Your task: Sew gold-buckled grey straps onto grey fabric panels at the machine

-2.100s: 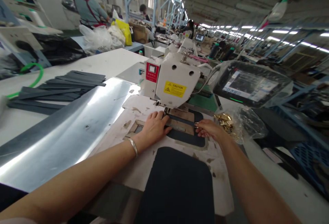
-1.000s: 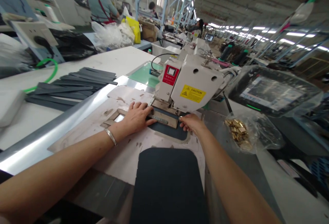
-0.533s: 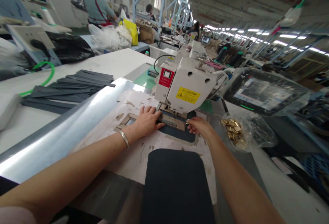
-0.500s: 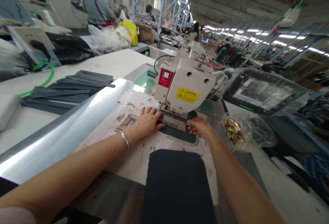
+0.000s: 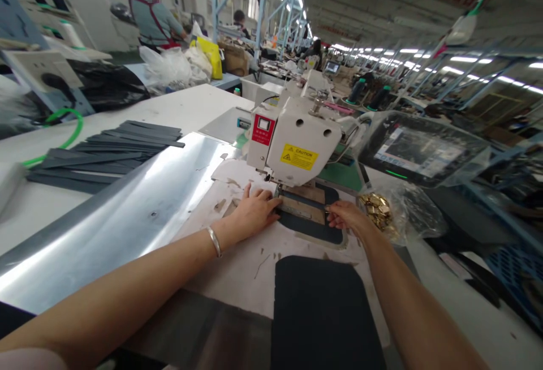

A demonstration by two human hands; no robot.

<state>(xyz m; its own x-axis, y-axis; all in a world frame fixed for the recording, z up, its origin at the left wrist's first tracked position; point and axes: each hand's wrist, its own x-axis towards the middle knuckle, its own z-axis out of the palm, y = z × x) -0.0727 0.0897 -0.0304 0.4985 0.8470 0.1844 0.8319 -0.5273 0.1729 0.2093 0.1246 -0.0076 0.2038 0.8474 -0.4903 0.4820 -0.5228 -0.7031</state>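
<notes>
While the dark strips (image 5: 106, 149) lie in a pile far to the left, our left hand (image 5: 254, 211) lies flat and open, pressing the strap (image 5: 302, 208) down right under the sewing machine (image 5: 292, 143). Our right hand (image 5: 345, 215) pinches the strap's other end, where a small metal ring (image 5: 326, 210) seems to sit. We think fingers this close under the machine could get hurt, or the strap could slip crooked if one hand lets up

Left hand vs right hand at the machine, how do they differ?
The left hand lies flat on the template; the right hand is curled, pinching the end of the strip. The left wrist wears a bangle; the right is bare. Both sit by the sewing machine.
</notes>
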